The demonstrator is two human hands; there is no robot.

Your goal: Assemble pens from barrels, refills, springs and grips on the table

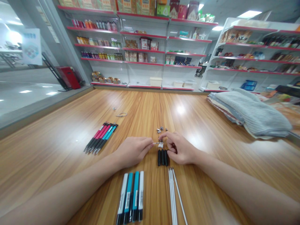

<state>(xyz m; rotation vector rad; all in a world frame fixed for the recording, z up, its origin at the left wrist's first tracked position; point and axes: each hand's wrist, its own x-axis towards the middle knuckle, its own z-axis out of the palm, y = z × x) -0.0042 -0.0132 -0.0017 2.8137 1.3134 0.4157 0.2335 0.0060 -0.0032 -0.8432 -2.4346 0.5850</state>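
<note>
My left hand [134, 151] rests on the wooden table [70, 156] with its fingers pinched on a small metal pen part [157, 143]. My right hand [178, 147] meets it from the right, fingertips pinching at the same small part and some white bits beside it. Just below the fingers lie three black pen grips [162, 157] side by side. Small metal pen tips [160, 128] are scattered just beyond my hands. White refills [173, 195] lie near the front edge, with blue and white pen barrels [131, 197] to their left.
A row of assembled red and blue pens [101, 137] lies at left. A small ring and a spring [121, 114] sit farther back. Folded striped cloths [252, 114] are stacked at right. Store shelves [142, 47] with goods stand behind the table.
</note>
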